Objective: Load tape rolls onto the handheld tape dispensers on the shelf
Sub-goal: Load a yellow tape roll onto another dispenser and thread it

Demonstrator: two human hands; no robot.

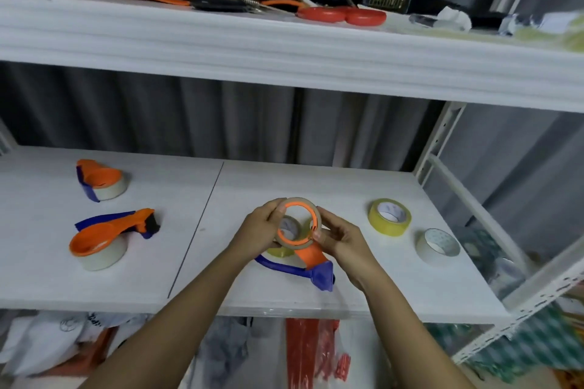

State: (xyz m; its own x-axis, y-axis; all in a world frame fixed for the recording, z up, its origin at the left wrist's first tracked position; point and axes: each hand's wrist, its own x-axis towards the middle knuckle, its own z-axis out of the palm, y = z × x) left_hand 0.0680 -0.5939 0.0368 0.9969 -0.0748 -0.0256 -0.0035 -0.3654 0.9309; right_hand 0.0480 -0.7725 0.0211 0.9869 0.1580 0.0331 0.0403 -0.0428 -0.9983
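Over the middle of the white shelf [347, 186] both hands hold an orange and blue tape dispenser [311, 257] with a beige tape roll [317, 217] sitting around its orange ring. My left hand [259, 227] grips the roll's left side. My right hand [339, 237] pinches the right side. Behind the held roll lie a yellowish tape roll [278, 252] and another roll [289, 227], partly hidden. A yellow tape roll [389, 216] and a white tape roll [437, 246] rest on the shelf to the right. Two loaded dispensers [101, 180] [107, 238] lie at the left.
The upper shelf [284, 50] overhangs, carrying red scissors [341, 16], keys and bags. A white metal upright [439, 139] stands at the right. Bags and red packets lie below the shelf's front edge.
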